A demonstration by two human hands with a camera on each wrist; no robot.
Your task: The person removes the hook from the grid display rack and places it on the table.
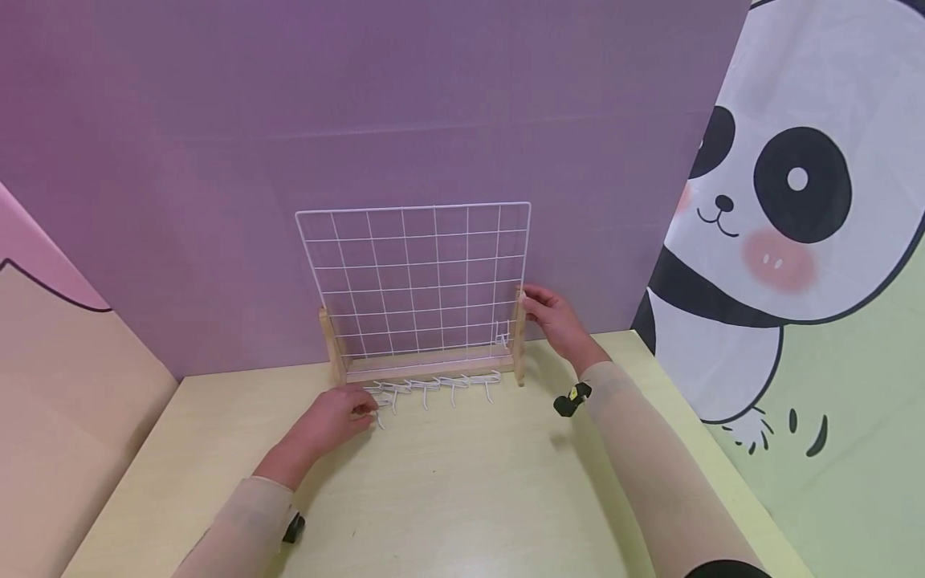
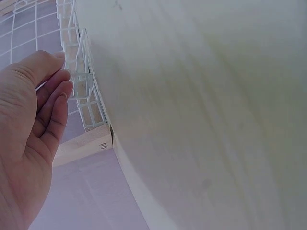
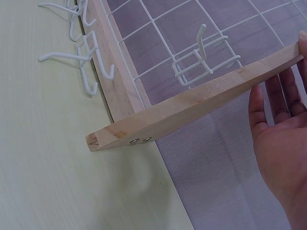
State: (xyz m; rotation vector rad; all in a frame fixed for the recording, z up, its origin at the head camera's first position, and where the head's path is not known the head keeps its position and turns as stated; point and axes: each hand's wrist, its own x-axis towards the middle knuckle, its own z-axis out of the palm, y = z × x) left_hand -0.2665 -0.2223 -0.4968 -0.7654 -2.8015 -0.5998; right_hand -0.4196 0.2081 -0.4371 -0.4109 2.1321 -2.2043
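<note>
A white wire grid (image 1: 433, 206) stands upright in a wooden stand with a base bar (image 1: 426, 363) and two side posts. My right hand (image 1: 556, 321) grips the upper end of the right post (image 3: 192, 98). One white wire hook (image 3: 202, 44) hangs low on the grid, beside that post. Along the front of the base, several white wire hooks (image 1: 425, 393) lie in a row on the table. At the row's left end, my left hand (image 1: 340, 417) pinches a hook (image 2: 82, 86) between thumb and fingers; the exact contact is partly hidden.
The pale wooden table (image 1: 448, 498) extends in front of the stand. Behind it rises a purple backdrop (image 1: 405, 96). A panda picture (image 1: 788, 265) covers the right wall, and a peach and pink panel (image 1: 58, 385) is on the left.
</note>
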